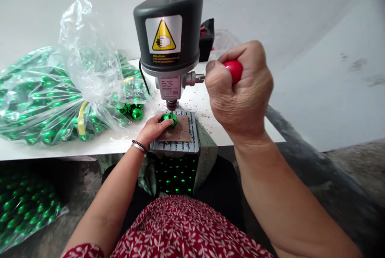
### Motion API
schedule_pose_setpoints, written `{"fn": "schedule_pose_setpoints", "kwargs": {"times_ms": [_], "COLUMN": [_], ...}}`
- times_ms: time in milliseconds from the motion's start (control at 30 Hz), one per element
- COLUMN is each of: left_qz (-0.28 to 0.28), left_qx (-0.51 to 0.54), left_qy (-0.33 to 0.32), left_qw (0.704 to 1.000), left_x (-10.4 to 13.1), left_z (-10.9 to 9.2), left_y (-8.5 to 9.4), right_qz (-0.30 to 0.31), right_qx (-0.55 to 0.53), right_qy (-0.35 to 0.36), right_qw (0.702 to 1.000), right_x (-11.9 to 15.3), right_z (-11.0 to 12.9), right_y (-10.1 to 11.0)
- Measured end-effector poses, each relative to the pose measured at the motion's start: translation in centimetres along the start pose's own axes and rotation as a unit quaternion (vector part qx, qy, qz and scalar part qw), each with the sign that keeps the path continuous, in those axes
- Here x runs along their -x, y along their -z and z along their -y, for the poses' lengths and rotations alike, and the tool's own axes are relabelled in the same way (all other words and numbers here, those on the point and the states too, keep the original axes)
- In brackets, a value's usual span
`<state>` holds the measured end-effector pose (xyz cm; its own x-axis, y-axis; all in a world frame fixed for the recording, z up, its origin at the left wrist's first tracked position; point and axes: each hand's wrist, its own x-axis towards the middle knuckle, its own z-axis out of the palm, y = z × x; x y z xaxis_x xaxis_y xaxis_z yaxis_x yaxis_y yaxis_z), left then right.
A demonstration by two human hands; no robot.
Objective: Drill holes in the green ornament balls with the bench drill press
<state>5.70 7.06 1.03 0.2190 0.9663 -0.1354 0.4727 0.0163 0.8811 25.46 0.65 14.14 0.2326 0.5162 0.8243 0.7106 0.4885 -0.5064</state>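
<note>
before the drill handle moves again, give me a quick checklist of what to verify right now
1. Left hand steadying the green ball: ok, thumb and fingers are around it.
2. Ball under the drill bit: ok, the bit stands over its top; whether it has gone in, cannot tell.
3. Left thumb well clear of the bit: not ok, it lies right beside it.
4. Right hand on the red knob: ok, fist closed around it.
5. White tabletop free of debris: not ok, dark flecks are scattered there.
6. Bit spinning or stopped: cannot tell.
</note>
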Motion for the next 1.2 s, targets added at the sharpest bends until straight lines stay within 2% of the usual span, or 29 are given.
{"fn": "schedule_pose_setpoints", "kwargs": {"times_ms": [167,400,567,900,1067,1200], "left_qz": [0.009,0.020,-0.013,-0.012,-0.018,-0.015], "left_qx": [-0.009,-0.011,-0.020,-0.076,-0.181,-0.175], "left_qy": [-0.007,-0.074,-0.050,-0.029,-0.069,-0.076], "left_qw": [1.000,0.997,0.998,0.997,0.981,0.982], "left_x": [-0.4,1.6,1.7,1.3,1.1,0.9], "left_z": [0.0,0.8,0.7,-0.4,-1.3,-1.2], "left_y": [0.5,1.1,0.7,0.3,-0.4,-1.1], "right_qz": [0.002,-0.021,-0.009,0.002,0.013,-0.006], "right_qx": [0.005,0.003,-0.001,0.014,0.030,0.003], "right_qy": [0.004,0.008,0.001,-0.034,-0.056,-0.034], "right_qw": [1.000,1.000,1.000,0.999,0.998,0.999], "right_x": [0.1,0.1,0.0,-0.6,-0.7,-0.3], "right_z": [-0.3,-0.3,-0.1,0.7,0.9,0.7], "right_y": [-0.1,-0.4,-0.5,0.0,0.1,0.0]}}
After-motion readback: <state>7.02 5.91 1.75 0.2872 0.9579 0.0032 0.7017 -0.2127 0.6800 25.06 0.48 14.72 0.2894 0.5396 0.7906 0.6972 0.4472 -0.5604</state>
